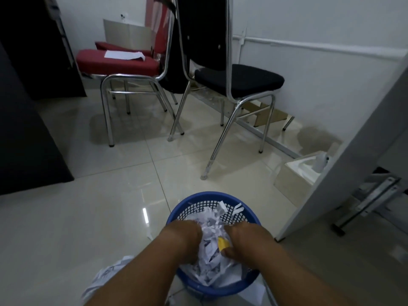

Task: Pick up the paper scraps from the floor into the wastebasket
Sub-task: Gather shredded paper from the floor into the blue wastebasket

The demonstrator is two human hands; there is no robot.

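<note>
Your left grip [184, 236] and right grip [239, 238] are pressing together, curled closed, around paper scraps [212, 250] inside one blue wastebasket [212, 196]; possibly one more scrap pile [103, 277] is lying left of them.

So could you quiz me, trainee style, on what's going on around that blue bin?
1. True or false: both hands are inside the wastebasket.
2. What colour is the odd piece among the white paper scraps in it? A red, B yellow, C green.
3. Where does paper remain outside it?

Key
1. True: left hand and right hand press into the scraps.
2. B, yellow piece.
3. On the floor, loose paper beside the left forearm.
</note>
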